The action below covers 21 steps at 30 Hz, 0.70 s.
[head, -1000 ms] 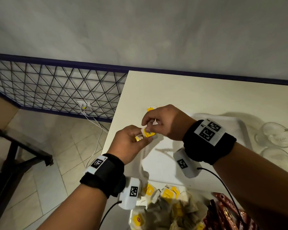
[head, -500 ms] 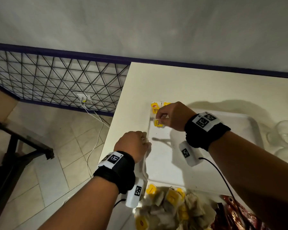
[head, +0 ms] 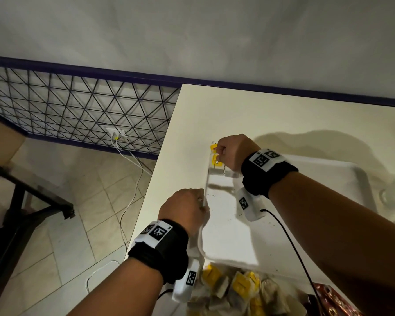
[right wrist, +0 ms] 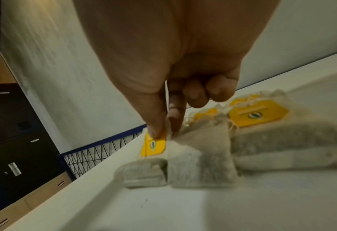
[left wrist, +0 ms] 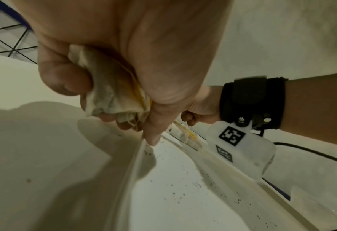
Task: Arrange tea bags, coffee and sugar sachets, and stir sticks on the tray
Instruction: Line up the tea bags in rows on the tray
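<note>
Paper tea bags (left wrist: 112, 93) were bunched in the left hand (head: 184, 209), fingers and thumb curled tight round them, probably as a reserve stock for feeding the other hand. This hand sat against the near left rim of the white tray (head: 226, 238), one fingertip touching the rim in the left wrist view. Beyond and to the right of it, the right hand (head: 235, 153) reached the far left corner of the tray. Its thumb and forefinger were closed in a pinch on the yellow tag (right wrist: 153, 143) of a tea bag (right wrist: 201, 164); the remaining fingers were curled in. That bag lay on the tray floor just beside two other placed bags (right wrist: 262, 132), tags pointing the same way, which suggested a row was being built along the tray wall. Below both wrists, loose tea bags (head: 235, 290) remained heaped on the table near the tray.
</note>
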{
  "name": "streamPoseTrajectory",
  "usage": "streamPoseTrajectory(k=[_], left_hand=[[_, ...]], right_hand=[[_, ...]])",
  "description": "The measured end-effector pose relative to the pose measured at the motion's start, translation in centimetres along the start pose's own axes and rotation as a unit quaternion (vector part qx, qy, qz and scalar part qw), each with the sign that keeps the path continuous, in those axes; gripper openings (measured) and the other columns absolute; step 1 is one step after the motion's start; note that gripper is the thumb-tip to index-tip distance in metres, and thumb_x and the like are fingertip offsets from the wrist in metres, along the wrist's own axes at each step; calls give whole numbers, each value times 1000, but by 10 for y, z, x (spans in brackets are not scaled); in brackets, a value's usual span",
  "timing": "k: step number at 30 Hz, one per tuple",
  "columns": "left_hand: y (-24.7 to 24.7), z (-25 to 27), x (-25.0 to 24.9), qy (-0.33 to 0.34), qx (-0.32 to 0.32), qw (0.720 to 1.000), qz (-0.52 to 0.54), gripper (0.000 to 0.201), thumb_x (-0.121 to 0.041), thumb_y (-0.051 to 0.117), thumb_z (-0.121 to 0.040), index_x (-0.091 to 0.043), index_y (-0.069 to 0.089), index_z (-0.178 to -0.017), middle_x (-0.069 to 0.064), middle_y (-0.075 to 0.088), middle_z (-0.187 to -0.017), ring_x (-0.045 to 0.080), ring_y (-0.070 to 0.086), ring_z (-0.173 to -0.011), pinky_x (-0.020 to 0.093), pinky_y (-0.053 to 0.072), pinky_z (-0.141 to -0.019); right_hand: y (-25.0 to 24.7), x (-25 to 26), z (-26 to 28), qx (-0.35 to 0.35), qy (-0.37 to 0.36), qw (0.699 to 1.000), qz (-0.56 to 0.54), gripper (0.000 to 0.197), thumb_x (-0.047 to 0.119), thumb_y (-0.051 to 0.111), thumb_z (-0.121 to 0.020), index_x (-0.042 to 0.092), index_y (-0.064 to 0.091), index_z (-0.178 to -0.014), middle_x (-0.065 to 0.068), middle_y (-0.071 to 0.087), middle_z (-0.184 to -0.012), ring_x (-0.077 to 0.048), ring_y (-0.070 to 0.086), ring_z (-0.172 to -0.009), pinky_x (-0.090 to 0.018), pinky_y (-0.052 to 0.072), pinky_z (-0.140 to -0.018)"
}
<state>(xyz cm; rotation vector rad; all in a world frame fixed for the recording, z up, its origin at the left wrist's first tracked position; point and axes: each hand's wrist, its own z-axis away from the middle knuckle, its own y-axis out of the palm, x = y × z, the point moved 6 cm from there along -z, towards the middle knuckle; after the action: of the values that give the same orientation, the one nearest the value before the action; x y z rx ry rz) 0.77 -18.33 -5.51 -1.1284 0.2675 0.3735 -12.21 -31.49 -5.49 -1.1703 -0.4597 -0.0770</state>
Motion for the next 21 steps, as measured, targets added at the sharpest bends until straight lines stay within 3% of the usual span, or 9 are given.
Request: streamPoseTrajectory(k=[3, 6, 9, 11, 17, 21], left_hand=[[1, 0, -1, 2, 7, 1000, 2, 18, -27, 53, -89, -20, 63, -102, 3, 64, -103, 27, 59, -96, 30, 47, -75], [1, -1, -2, 0, 6, 1000, 7, 13, -25, 53, -89, -17, 60, -96, 4, 64, -102, 27, 58, -96, 31, 48, -77], [0, 0, -5, -8, 1, 1000, 9, 5, -23, 52, -88, -20, 52, -84, 5, 64, -101, 29, 58, -96, 28, 43, -72], [0, 1, -6, -10, 2, 1000, 12, 6, -23, 51, -89, -19, 55, -87, 6, 64, -102, 29, 58, -97, 27, 41, -71], [0, 2, -5, -16, 4, 1000, 13, 9, -23, 51, -89, -19, 59, -92, 4, 64, -101, 29, 58, -97, 29, 43, -74], [0, 3, -4, -12, 11, 1000, 13, 9, -23, 52, -88, -20, 59, -93, 4, 64, -102, 28, 58, -96, 28, 43, -73]], right_hand=[[-5, -5, 2, -36, 7, 999, -11, 12, 28, 66, -84, 22, 60, -92, 0, 57, -94, -23, 57, -90, -32, 49, -80], [-4, 4, 9, -13, -56, 998, -4, 12, 27, 70, -78, 24, 62, -87, 6, 52, -85, -22, 58, -90, -32, 49, -79], [7, 8, 14, 54, -58, 996, 46, 25, 35, 71, -77, 25, 65, -99, 6, 55, -98, -17, 56, -96, -33, 48, -84], [10, 7, 13, 62, -46, 994, 74, 31, 40, 71, -78, 24, 62, -104, 4, 55, -106, -18, 55, -99, -34, 48, -85], [12, 6, 13, 40, -39, 997, 49, 29, 38, 70, -80, 23, 63, -104, 2, 57, -107, -21, 57, -100, -37, 47, -90], [-15, -12, 18, -21, -24, 999, -12, 18, 25, 70, -80, 24, 69, -99, 1, 65, -104, -21, 60, -98, -29, 47, -86]])
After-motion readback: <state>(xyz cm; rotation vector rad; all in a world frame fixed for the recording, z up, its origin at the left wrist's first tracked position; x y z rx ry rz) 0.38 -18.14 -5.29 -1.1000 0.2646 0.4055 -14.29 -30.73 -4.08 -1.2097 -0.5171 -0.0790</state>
